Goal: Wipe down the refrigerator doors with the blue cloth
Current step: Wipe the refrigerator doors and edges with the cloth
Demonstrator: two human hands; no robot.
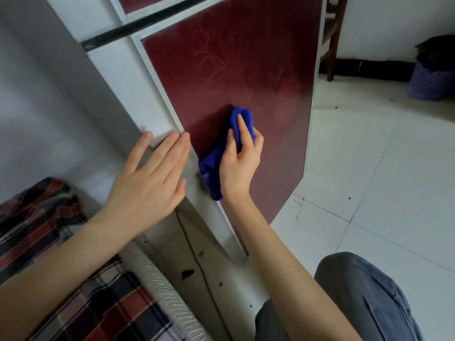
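Two hands: both in view, forearms bare.
Right hand point(240, 163): fingers curled round the blue cloth point(209, 168), pressing it against the lower door point(234, 65).
Left hand point(150, 178): released, fingers straight, laid on the white frame beside that door's maroon panel.
Cloth position: bunched, low on the panel, near its left edge.
Surroundings: purple basket point(429, 80) on the white tiled floor point(369, 156); plaid fabric point(49, 217) at lower left.
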